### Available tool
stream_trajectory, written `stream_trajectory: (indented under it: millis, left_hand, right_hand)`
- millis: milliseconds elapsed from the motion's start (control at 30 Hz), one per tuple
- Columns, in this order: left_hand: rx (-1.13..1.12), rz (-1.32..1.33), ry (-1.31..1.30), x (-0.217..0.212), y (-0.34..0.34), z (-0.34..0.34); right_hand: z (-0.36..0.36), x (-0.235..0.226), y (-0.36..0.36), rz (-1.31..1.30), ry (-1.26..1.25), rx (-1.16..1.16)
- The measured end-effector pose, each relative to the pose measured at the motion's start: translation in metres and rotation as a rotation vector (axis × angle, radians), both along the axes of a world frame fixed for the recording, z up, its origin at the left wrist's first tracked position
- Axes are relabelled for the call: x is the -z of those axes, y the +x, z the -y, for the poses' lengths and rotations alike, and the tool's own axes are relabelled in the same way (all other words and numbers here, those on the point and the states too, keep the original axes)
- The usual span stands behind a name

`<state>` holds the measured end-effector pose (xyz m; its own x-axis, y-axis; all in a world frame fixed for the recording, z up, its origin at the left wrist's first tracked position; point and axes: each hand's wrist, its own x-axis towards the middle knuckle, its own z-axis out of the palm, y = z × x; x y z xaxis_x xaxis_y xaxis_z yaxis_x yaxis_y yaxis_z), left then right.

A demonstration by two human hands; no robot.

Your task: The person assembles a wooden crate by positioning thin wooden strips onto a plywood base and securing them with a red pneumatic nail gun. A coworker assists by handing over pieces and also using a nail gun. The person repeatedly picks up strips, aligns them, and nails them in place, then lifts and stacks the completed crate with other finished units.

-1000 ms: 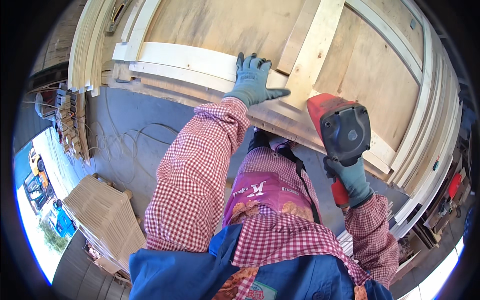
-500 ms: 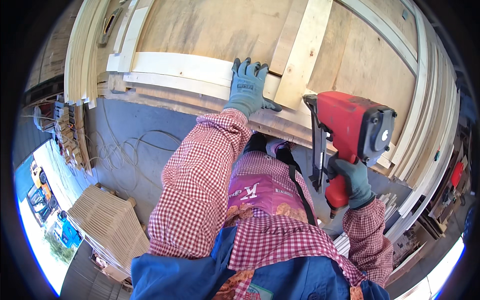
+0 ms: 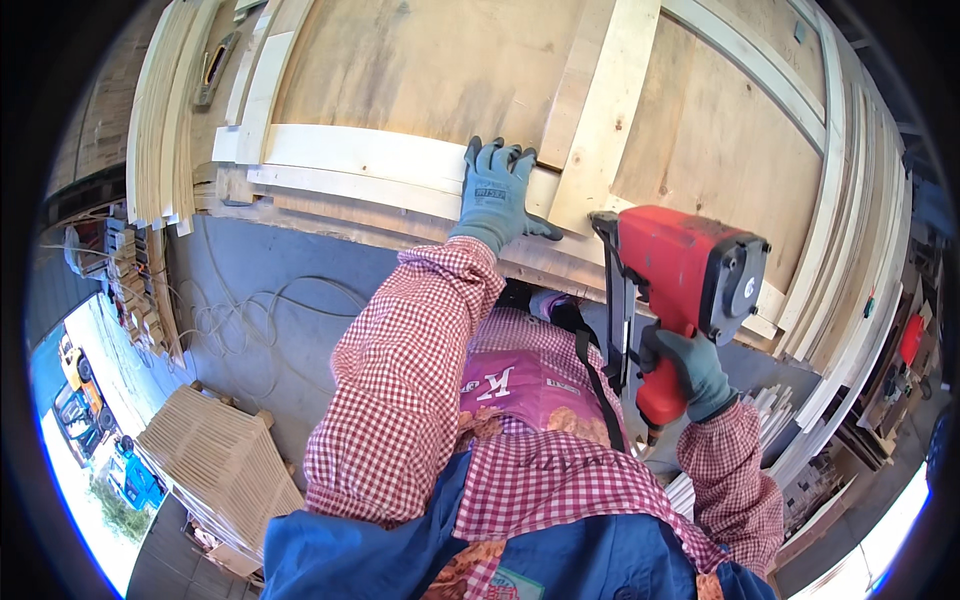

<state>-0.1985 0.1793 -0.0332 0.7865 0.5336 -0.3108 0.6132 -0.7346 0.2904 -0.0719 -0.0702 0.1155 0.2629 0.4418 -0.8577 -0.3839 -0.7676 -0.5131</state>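
My right hand (image 3: 692, 370), in a grey-blue glove, is closed round the handle of a red and black nail gun (image 3: 675, 260). The gun's nose rests at or just over the near end of a pale wooden slat (image 3: 608, 120), where it meets the front edge of a plywood panel (image 3: 420, 60). My left hand (image 3: 495, 195), gloved the same way, lies on a white wooden strip (image 3: 360, 150) along that edge. Its fingers are stretched forward and slightly apart, the thumb out to the right. Part of the strip is hidden beneath the palm.
Stacks of long slats lie left (image 3: 155, 120) and right of the panel. A utility knife (image 3: 213, 70) sits near the left stack. A loose hose (image 3: 265, 320) coils on the grey floor. At lower left stands a wood stack (image 3: 215, 450); vehicles show beyond.
The nail gun and my right hand have shifted left and slightly down in view, the nose now nearer the slat's end. My left hand stays on the strip; the panel sits slightly lower.
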Motion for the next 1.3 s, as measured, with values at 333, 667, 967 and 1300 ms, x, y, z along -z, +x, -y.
stream_trajectory:
  millis: [333, 667, 967, 1300]
  left_hand:
    - [0.001, 0.002, -0.002, 0.002, 0.000, 0.004]
    - [0.015, 0.042, 0.008, -0.002, -0.010, -0.003]
    - [-0.003, 0.646, -0.033, -0.011, -0.129, -0.095]
    - [-0.142, 0.053, 0.133, -0.009, -0.358, -0.384]
  right_hand:
    - [-0.016, 0.011, 0.001, -0.024, 0.045, -0.030]
    - [-0.012, 0.006, 0.006, 0.043, -0.023, -0.169]
    - [-0.075, -0.023, -0.051, 0.155, 0.018, -0.112]
    - [-0.321, 0.025, -0.208, 0.049, 0.064, -0.159]
